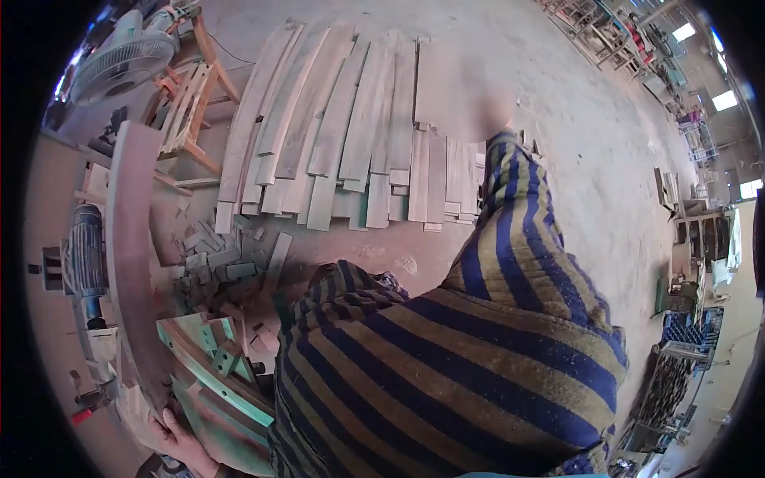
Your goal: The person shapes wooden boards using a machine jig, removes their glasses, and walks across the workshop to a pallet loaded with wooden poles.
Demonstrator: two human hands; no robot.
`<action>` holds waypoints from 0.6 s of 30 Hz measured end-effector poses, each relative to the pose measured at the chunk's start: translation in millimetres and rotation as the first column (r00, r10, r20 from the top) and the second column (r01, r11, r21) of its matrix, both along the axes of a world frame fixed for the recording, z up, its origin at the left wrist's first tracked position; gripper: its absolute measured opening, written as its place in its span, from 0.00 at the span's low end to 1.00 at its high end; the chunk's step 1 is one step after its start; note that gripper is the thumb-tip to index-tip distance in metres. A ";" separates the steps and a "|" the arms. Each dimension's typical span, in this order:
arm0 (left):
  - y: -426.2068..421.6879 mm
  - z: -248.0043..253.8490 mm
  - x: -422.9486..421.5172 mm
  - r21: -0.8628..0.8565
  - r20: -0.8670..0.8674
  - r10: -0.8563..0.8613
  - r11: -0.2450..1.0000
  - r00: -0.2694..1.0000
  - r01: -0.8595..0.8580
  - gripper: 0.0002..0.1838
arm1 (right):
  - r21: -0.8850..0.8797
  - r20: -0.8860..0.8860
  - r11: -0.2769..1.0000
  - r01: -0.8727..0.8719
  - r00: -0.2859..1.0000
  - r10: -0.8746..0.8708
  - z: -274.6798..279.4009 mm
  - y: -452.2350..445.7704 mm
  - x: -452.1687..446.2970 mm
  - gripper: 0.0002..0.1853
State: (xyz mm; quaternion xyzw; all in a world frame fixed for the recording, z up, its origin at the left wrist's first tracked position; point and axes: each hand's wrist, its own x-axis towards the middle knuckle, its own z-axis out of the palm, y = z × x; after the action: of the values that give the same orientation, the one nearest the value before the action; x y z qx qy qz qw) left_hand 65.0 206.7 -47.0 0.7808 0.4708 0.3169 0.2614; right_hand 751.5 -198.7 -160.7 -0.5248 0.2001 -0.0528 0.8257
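My left hand (185, 443) is at the lower left, fingers stretched out and slightly apart, at the near end of a long reddish-brown wooden board (134, 239). The fingertips seem to touch the board's end; part of the hand is hidden by the frame's edge and shadow. The board runs upward beside a dark electric motor (87, 251). Next to my left hand is a green-edged machine part (219, 370). My right arm, in a blue-and-brown striped sleeve, reaches up and forward. My right hand (492, 115) is smeared, near the stacked planks (362, 119); its fingers cannot be made out.
Wood offcuts (223, 255) lie heaped on the floor between the machine and the planks. A wooden frame (191, 111) and a large fan (123, 68) stand at the upper left. Racks and shelves (701, 239) line the right wall beyond the concrete floor (606, 159).
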 end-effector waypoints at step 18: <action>-111.0 74.4 74.2 0.249 -0.568 -0.005 0.952 0.823 0.178 0.14 | -0.911 -0.291 0.010 0.412 -0.660 0.693 177.8 243.4 -368.6 0.43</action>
State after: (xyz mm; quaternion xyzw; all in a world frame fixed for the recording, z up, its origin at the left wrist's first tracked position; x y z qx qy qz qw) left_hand 139.1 95.7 27.4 0.8909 0.4362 0.1262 0.0089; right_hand 382.9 44.8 17.2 -0.4683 -0.8808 0.0281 0.0635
